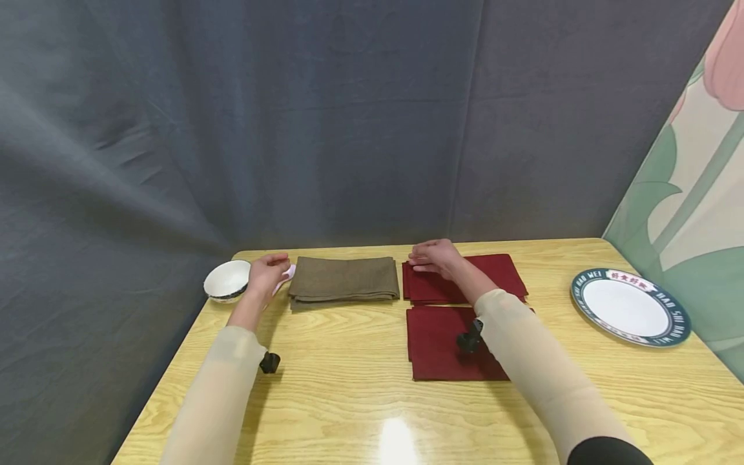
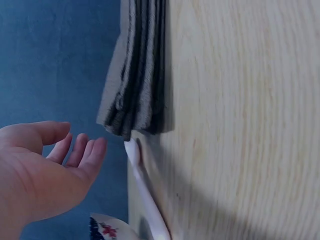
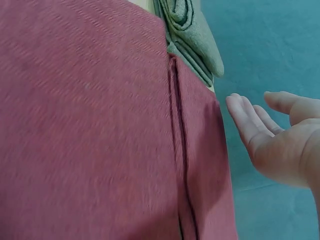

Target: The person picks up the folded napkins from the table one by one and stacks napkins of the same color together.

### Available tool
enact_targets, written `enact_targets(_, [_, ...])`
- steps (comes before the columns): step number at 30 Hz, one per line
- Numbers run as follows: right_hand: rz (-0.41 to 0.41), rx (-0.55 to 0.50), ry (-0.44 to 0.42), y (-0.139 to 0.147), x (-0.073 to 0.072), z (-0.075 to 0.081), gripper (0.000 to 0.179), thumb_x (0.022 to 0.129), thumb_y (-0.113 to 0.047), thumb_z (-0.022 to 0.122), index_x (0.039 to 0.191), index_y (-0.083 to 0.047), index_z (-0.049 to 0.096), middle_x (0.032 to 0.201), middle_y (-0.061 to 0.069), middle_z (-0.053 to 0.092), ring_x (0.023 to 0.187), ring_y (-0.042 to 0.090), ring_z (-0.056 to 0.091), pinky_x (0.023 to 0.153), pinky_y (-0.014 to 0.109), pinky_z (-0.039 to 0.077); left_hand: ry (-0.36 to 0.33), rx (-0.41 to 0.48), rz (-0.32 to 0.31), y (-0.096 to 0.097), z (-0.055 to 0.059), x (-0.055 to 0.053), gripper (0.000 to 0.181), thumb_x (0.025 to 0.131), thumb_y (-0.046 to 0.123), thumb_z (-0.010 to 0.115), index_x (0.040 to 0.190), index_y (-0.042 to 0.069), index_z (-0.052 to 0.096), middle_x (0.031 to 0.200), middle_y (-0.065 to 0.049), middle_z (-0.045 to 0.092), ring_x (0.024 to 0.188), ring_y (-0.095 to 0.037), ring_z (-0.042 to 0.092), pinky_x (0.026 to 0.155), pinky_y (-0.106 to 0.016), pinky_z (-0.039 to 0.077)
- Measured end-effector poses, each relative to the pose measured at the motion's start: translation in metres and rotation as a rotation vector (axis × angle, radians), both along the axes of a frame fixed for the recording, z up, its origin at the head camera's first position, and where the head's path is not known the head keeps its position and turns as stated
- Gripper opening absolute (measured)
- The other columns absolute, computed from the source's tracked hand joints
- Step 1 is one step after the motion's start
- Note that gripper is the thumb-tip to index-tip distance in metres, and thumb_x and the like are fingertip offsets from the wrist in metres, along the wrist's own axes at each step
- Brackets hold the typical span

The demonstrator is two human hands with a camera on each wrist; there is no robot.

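My left hand [image 1: 268, 276] hovers between the white bowl [image 1: 227, 280] and the folded brown cloth [image 1: 345, 279], holding nothing. Its fingers are loosely bent in the left wrist view. A pale spoon [image 2: 147, 192] lies on the table beneath it, close to the cloth's end. Over the far folded red cloth [image 1: 491, 271] hangs my right hand [image 1: 437, 256], also with nothing in it. The right wrist view has that hand's fingers fairly straight, thumb apart. Nearer to me lies a second folded red cloth [image 1: 444, 345], partly covered by my right forearm.
A white plate with a dark green lettered rim [image 1: 677, 316] stands at the right side of the wooden table [image 1: 337, 387]. A dark grey curtain [image 1: 360, 129] hangs behind the back edge. To the right is a flower-patterned panel [image 1: 697, 213].
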State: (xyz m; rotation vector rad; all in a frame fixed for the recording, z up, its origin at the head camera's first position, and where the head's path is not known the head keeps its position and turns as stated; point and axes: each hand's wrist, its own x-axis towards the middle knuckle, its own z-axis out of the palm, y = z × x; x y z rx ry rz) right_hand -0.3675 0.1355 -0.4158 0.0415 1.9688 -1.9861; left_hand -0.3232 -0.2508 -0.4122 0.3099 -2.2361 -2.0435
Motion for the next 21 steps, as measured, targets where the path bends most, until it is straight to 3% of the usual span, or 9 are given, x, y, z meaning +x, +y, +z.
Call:
enact_targets(5, [-0.011, -0.005, 0.029, 0.014, 0.009, 0.001, 0.044, 0.106, -0.006, 0.052, 0.144, 0.014, 0.043, 0.144, 0.036, 0.047, 0.119, 0.035, 0.063, 0.094, 0.039, 0.054, 0.068, -0.036, -0.012, 0.006, 0.006, 0.006, 0.035, 0.1, -0.004, 0.057, 0.134, -0.012, 0.055, 0.128, -0.024, 0.057, 0.111, -0.025, 0.059, 0.103, -0.041, 0.049])
enact_targets(9, [-0.019, -0.021, 0.03, 0.022, 0.02, 0.002, 0.042, 0.106, -0.006, 0.052, 0.143, 0.013, 0.044, 0.143, 0.036, 0.048, 0.121, 0.037, 0.062, 0.095, 0.04, 0.053, 0.101, -0.045, -0.09, 0.014, 0.01, 0.013, 0.037, 0.1, -0.004, 0.055, 0.136, -0.012, 0.053, 0.136, -0.031, 0.052, 0.118, -0.029, 0.058, 0.1, -0.036, 0.051])
enact_targets(15, [-0.025, -0.024, 0.042, 0.028, 0.041, 0.002, 0.043, 0.105, -0.008, 0.055, 0.142, 0.012, 0.045, 0.142, 0.035, 0.049, 0.121, 0.035, 0.062, 0.092, 0.037, 0.055, 0.079, -0.01, -0.206, 0.033, 0.011, 0.03, 0.039, 0.1, -0.005, 0.053, 0.138, -0.013, 0.05, 0.138, -0.031, 0.05, 0.124, -0.032, 0.055, 0.094, -0.03, 0.054])
enact_targets(21, [0.017, -0.033, 0.056, 0.037, 0.059, 0.001, 0.049, 0.106, -0.009, 0.054, 0.147, 0.014, 0.039, 0.142, 0.034, 0.05, 0.123, 0.036, 0.06, 0.093, 0.036, 0.055, 0.059, 0.009, -0.3, 0.053, 0.008, 0.044, 0.039, 0.1, -0.004, 0.055, 0.138, -0.01, 0.05, 0.137, -0.03, 0.05, 0.131, -0.043, 0.047, 0.099, -0.037, 0.052])
